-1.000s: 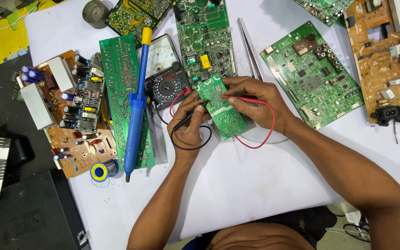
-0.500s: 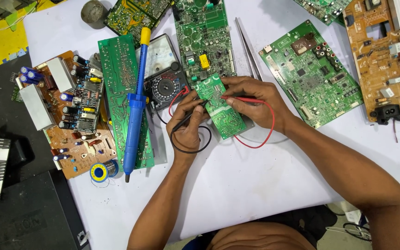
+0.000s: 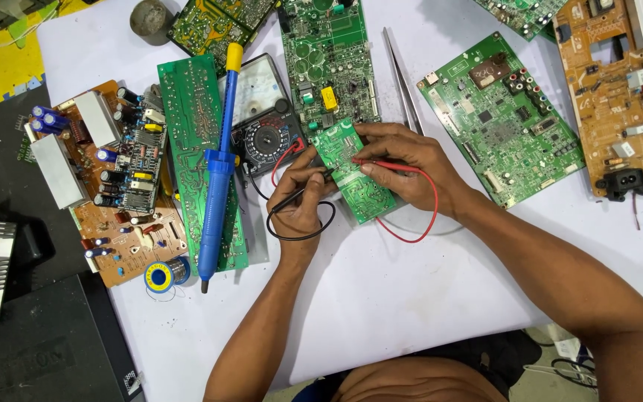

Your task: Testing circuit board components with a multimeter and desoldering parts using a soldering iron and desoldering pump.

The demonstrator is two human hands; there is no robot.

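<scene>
1. barely anything moved since the earlier frames: your hands sit on the same small green board, probes shifted only a touch.
2. your left hand (image 3: 301, 199) is closed around the black probe (image 3: 303, 195), pinched between thumb and fingers, tip pointing up-right onto the small green circuit board (image 3: 355, 175).
3. your right hand (image 3: 403, 167) is closed on the red probe (image 3: 381, 165), fingers lying over the board's right half, probe tip pointing left onto the board's middle.
4. the board lies flat on the white table (image 3: 411, 298), tilted, between your two hands: left hand at its lower-left edge, right hand on top of its right side.
5. red lead (image 3: 429, 216) loops below your right wrist; black lead (image 3: 299, 232) loops under your left hand.
6. both leads run toward the analog multimeter (image 3: 262, 126), just up-left of the board.
7. blue desoldering pump (image 3: 217, 167) lies on a long green board (image 3: 191, 119) left of the meter; tweezers (image 3: 403, 82) lie just above your right hand.
</scene>
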